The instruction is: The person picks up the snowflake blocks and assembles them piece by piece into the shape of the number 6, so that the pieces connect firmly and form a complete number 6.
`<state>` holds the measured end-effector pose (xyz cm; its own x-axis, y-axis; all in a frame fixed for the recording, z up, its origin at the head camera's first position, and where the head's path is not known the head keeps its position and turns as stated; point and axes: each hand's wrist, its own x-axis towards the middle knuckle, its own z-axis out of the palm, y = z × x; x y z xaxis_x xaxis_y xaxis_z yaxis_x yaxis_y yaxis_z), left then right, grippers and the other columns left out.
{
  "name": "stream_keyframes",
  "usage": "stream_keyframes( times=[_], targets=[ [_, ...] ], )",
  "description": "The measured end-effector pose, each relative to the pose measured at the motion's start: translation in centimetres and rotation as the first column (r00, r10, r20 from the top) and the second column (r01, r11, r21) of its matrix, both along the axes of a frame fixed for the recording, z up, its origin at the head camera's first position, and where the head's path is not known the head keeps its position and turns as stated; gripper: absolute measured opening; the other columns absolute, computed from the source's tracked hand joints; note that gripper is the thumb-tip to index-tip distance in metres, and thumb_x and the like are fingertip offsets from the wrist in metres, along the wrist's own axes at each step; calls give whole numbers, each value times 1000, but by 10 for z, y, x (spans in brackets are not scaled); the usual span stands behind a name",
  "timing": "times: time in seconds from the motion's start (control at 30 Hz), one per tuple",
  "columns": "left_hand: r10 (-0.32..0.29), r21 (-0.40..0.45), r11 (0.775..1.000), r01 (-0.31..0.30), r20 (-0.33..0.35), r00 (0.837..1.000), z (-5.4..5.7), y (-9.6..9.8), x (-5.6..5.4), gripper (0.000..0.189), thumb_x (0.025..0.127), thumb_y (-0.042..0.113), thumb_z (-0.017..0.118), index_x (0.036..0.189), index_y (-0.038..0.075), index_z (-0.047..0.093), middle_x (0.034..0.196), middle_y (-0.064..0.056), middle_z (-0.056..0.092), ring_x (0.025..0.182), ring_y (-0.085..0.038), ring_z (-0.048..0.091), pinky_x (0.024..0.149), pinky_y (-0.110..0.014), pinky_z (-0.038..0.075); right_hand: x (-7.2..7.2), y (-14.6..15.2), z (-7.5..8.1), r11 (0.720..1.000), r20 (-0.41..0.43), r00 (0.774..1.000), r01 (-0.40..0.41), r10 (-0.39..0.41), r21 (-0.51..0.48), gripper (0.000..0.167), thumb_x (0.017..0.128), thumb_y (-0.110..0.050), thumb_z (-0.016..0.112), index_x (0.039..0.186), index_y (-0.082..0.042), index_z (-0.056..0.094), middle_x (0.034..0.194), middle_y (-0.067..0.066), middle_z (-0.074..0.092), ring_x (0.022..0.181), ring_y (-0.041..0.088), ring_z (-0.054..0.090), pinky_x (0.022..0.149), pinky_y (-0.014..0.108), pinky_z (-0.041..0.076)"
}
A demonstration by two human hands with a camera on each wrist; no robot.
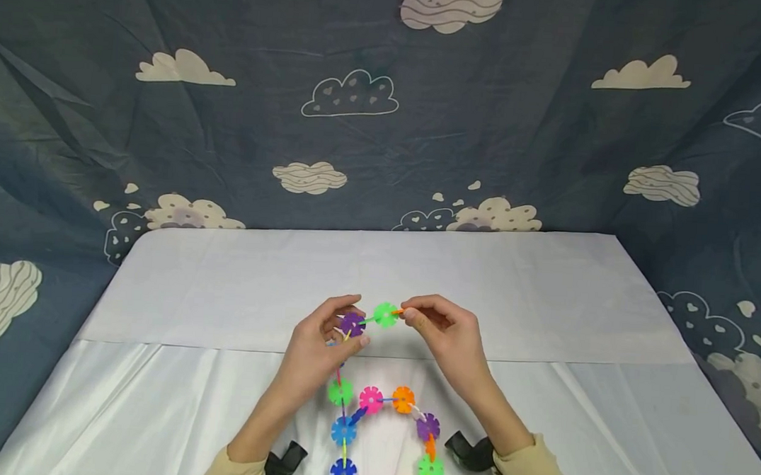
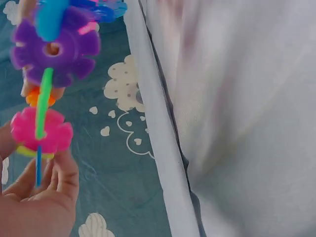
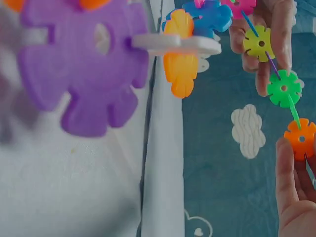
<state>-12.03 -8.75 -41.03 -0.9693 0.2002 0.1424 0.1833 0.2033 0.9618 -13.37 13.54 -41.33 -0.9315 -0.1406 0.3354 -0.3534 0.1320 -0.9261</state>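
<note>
Between the hands runs a chain of colourful notched plastic flower discs, slotted edge to edge. My left hand (image 1: 314, 349) grips it near a purple disc (image 1: 353, 325), thumb below and fingers above. In the right wrist view its fingers lie around a yellow disc (image 3: 257, 44). My right hand (image 1: 449, 342) pinches an orange disc (image 3: 296, 132) at the chain's end, joined to a bright green disc (image 1: 386, 314). A pink disc (image 2: 42, 129) shows by the left fingers in the left wrist view.
The chain drops from the left hand to a light blue disc (image 1: 343, 431) and a ring of discs, including a pink disc (image 1: 370, 400) and a purple disc (image 1: 428, 427). Black straps (image 1: 469, 452) show by both wrists. White cloth (image 1: 194, 279) covers the table before a cloud-patterned curtain (image 1: 519, 130).
</note>
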Motion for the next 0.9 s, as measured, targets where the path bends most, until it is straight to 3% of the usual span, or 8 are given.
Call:
stream_keyframes(
  times=[0.1,0.17,0.27,0.47,0.57,0.67,0.73,0.9],
  targets=[
    [-28,38,999,24,97,995,-3,-2,-2,62,83,8,79,137,18,53,119,-4,61,102,-19,58,91,-35,48,-3,3,-2,999,16,999,35,-34,-33,15,94,-12,67,105,-2,70,100,9,70,90,22,68,85,32,54],
    [-44,49,998,37,151,988,-4,-4,-3,63,83,6,78,138,16,51,118,-6,62,107,-21,58,97,-38,45,-5,4,-3,998,16,998,55,-55,-42,15,94,-10,67,106,-2,70,100,11,70,90,23,68,85,31,54],
    [-54,35,998,48,192,980,-6,-5,-5,56,84,5,76,135,11,54,111,-8,66,101,-23,61,91,-35,47,-7,8,-4,997,22,998,62,-61,-38,15,94,-10,67,106,-2,70,101,12,70,91,24,68,85,31,54],
    [-54,4,999,54,189,981,-12,-7,-8,34,86,5,73,119,7,65,107,-8,69,85,-21,63,67,-27,49,-4,17,-2,999,124,992,32,-32,5,23,94,-19,69,110,-2,68,102,10,69,93,38,66,85,32,54],
    [-67,28,998,63,206,976,-14,-8,-9,28,87,4,73,114,6,67,108,-13,68,74,-20,61,56,-28,48,1,21,-3,991,189,977,75,-96,114,28,93,-23,71,115,-7,66,108,9,68,94,33,67,81,30,55],
    [-74,66,996,61,234,969,-17,-9,-10,25,88,3,72,112,4,67,108,-18,68,64,-19,57,53,-29,49,12,24,-7,940,227,953,120,-199,320,31,91,-28,72,117,-12,65,111,6,67,92,22,66,76,29,55],
    [-72,84,995,53,248,966,-19,-11,-11,24,88,3,71,112,3,67,106,-21,68,62,-17,55,54,-29,50,22,26,-8,881,227,942,120,-246,457,28,91,-30,73,114,-14,66,106,1,67,88,15,64,72,29,54],
    [-47,130,991,13,265,963,-25,-12,-14,23,88,3,72,109,-2,65,103,-26,67,67,-17,62,61,-29,54,50,26,-8,793,284,943,-36,-175,608,19,88,-28,75,103,-18,68,87,-11,63,70,9,54,61,26,45]
  ],
)
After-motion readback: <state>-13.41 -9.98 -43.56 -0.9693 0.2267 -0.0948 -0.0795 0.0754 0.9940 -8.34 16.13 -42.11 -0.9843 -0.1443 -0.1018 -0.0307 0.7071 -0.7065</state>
